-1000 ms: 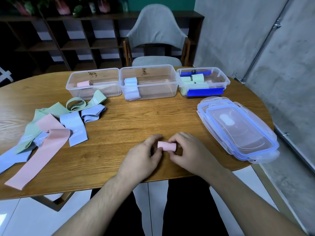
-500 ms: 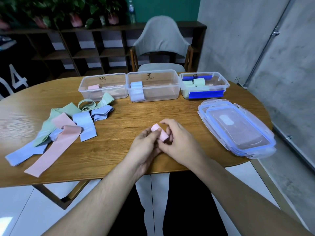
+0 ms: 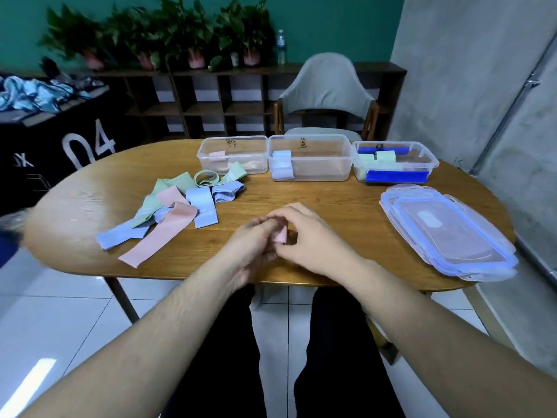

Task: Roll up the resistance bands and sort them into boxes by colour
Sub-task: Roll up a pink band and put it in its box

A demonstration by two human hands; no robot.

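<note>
Lifted upright off the table (image 3: 331, 203), the pink roll (image 3: 282, 235) sits pinched between left hand (image 3: 251, 245) and right hand (image 3: 307, 233). Light, springy rubber, it looks best gripped around its wraps so it cannot uncoil.

- A casual office or studio common room is showing here, not a home kitchen or workshop.
- An oval wooden table (image 3: 90, 188) is standing on pale floor tiles (image 3: 60, 312).
- A dark open shelving unit (image 3: 211, 104) is lining the teal wall (image 3: 331, 19), carrying potted plants (image 3: 193, 34) and a water bottle (image 3: 281, 46).
- A grey upholstered chair (image 3: 328, 82) is facing the table.
- A black box printed "04" (image 3: 87, 143) is sitting at the left.
</note>
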